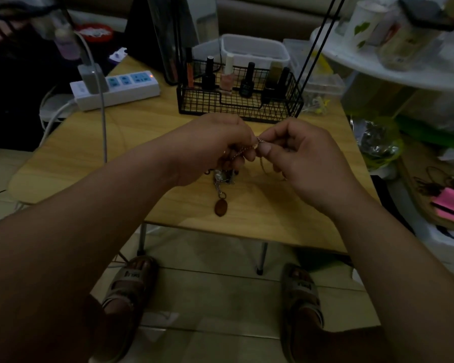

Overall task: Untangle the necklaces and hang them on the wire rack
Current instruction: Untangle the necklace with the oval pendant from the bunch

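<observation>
Both bare forearms reach forward and converge at the middle. The left hand (212, 150) is curled, its fingers closed round a necklace chain (243, 151) — the right hand (302, 158) faces it, thumb and forefinger pinching the same chain, the two hands' fingertips nearly touching.

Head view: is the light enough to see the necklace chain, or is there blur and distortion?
Head view: dim and underexposed overall; the thin chain between the left hand and right hand is soft, hard to follow; the oval pendant reads clearer; wide-angle stretch at the edges.
</observation>
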Tool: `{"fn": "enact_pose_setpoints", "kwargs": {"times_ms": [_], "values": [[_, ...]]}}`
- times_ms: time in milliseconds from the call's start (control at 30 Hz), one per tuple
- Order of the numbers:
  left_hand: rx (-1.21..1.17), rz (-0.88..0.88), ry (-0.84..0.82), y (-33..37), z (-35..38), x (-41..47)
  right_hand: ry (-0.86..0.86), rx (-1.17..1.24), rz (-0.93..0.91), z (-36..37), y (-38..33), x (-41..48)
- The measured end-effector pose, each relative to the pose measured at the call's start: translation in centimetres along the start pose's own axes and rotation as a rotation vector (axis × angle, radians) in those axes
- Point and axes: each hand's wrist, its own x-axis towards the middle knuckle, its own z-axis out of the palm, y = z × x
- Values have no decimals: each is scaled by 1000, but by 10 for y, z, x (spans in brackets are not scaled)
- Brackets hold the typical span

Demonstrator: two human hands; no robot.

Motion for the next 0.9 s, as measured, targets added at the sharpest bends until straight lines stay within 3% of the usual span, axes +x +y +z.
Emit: {"fn": "enact_pose_setpoints", "kwargs": {"times_ms": [200,500,900], "values": [[59,-1,3,0,-1,0,-9,98,-1,-1,-1,0],[267,22,23,-2,-3,-3,9,-6,-68,3,0,1],[122,-17,-19,5,-6,-6,34,-51,-117,5,2,1]]}}
